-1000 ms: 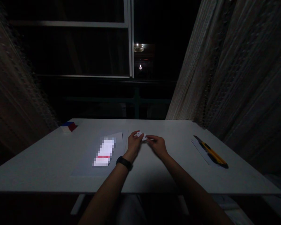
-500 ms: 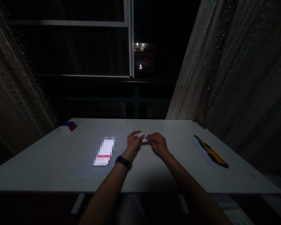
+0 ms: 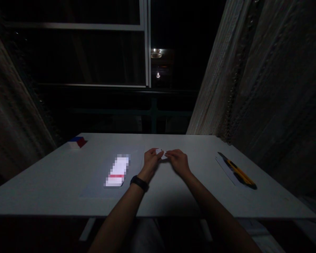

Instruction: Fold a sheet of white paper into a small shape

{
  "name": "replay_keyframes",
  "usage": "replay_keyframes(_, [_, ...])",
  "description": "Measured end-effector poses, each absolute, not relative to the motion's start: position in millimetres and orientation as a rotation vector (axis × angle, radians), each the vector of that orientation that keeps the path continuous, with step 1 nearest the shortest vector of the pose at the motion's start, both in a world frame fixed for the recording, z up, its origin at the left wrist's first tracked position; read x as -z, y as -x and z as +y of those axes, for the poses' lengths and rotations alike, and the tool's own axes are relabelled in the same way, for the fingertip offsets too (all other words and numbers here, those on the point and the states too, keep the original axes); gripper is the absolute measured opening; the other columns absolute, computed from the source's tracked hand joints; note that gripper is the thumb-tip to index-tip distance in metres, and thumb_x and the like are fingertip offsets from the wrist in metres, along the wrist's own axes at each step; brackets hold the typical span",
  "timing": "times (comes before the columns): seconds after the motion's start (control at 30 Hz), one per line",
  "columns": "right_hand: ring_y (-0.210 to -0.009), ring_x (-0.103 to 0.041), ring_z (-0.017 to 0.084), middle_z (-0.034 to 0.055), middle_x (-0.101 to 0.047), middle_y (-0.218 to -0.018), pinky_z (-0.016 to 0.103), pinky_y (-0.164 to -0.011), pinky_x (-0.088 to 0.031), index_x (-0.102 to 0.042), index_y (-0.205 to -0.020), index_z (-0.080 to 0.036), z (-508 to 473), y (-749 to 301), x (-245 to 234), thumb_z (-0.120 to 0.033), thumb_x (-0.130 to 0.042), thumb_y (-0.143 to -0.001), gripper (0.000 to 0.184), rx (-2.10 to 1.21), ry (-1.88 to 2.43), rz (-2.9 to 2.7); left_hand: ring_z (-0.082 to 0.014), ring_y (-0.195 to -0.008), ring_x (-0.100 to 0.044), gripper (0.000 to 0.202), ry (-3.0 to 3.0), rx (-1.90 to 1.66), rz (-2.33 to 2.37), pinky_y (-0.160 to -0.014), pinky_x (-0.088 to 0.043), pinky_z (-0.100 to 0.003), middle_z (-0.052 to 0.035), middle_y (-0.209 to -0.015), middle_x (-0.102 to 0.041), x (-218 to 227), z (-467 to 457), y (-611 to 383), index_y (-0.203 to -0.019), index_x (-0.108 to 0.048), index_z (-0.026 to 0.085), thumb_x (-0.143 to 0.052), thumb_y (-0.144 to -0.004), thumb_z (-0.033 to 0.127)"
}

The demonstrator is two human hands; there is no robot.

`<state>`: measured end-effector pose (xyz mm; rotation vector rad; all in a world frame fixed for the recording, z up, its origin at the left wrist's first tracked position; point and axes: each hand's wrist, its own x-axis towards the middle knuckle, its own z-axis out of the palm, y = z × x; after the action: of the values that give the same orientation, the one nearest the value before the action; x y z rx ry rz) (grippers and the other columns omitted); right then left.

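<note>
Left hand, right hand both pinching small white piece. Likely paper: light, bendy, easily creased; best held at 2 opposite edges.

Small paper piece looks matt, surface smooth with a dull sheen, cutter plastic-looking, wristband dark and smooth, right-side curtain ribbed cloth.

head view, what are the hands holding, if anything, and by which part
A small white piece, apparently paper: the left hand holds its left side, the right hand its right edge; exact fingertip contact is too small to tell.
</note>
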<state>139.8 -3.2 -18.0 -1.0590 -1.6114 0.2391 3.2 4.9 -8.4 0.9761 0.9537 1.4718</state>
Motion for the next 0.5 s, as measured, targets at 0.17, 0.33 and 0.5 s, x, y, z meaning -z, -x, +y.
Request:
replay_keyframes(0.17, [-0.076, -0.061, 0.019, 0.0035, -0.069, -0.076, 0.034, -0.077, -0.048, -0.072, -0.072, -0.026, -4.8, -138.7, 17.0, -0.028, -0.064, -0.071, 0.008, -0.257, 1.056, -1.562, -0.0117, -0.057, -0.057, 0.035, -1.045, -1.474, 0.955, -0.054, -0.044, -0.023, -0.0031, -0.065, -0.062, 10.2, 5.5, -3.3, -0.074, -0.061, 0.011, -0.079, -0.049, 0.029])
replay_keyframes(0.33, [-0.075, -0.062, 0.019, 0.0047, -0.068, -0.077, 0.032, -0.075, -0.048, -0.072, -0.071, -0.022, -3.2, -138.7, 16.7, -0.032, -0.065, -0.070, 0.012, -0.375, 1.042, -1.432, -0.0095, -0.053, -0.054, 0.032, -1.044, -1.442, 0.890, -0.052, -0.043, -0.022, 0.0003, -0.058, -0.059, 6.5, 2.1, -4.0, -0.068, -0.058, 0.012, -0.078, -0.050, 0.029])
replay_keyframes(0.5, [-0.072, -0.063, 0.020, 0.0047, -0.069, -0.074, 0.032, -0.072, -0.049, -0.071, -0.069, -0.020, 0.9, -141.0, 16.2, -0.036, -0.067, -0.066, 0.018, -0.536, 1.076, -1.359, -0.0095, -0.052, -0.054, 0.030, -1.031, -1.410, 0.883, -0.052, -0.043, -0.022, 0.0003, -0.057, -0.059, 1.3, -2.5, -4.4, -0.068, -0.057, 0.012, -0.077, -0.052, 0.028])
